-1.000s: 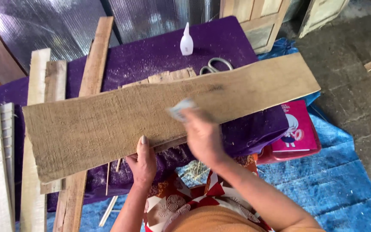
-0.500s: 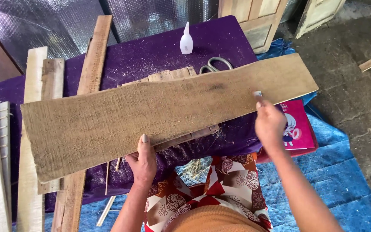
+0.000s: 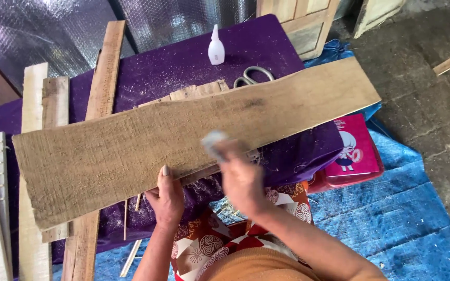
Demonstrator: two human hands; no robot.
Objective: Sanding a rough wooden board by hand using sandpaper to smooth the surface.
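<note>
A long rough wooden plank (image 3: pixel 131 151) lies across a purple-covered table (image 3: pixel 183 62). My left hand (image 3: pixel 166 200) grips the plank's near edge, thumb on top. My right hand (image 3: pixel 240 179), blurred by motion, presses a small grey sanding pad (image 3: pixel 213 141) onto the plank near its middle, close to the near edge.
A white glue bottle (image 3: pixel 215 47) and scissors (image 3: pixel 253 75) lie behind the plank. Wooden slats (image 3: pixel 40 104) lean at the left. A pink box (image 3: pixel 352 148) sits on a blue tarp (image 3: pixel 407 218) at the right. Sawdust speckles the cloth.
My right hand swung with the pad from the plank's middle out to its right part, then back left to the middle. The left hand and plank stayed put.
</note>
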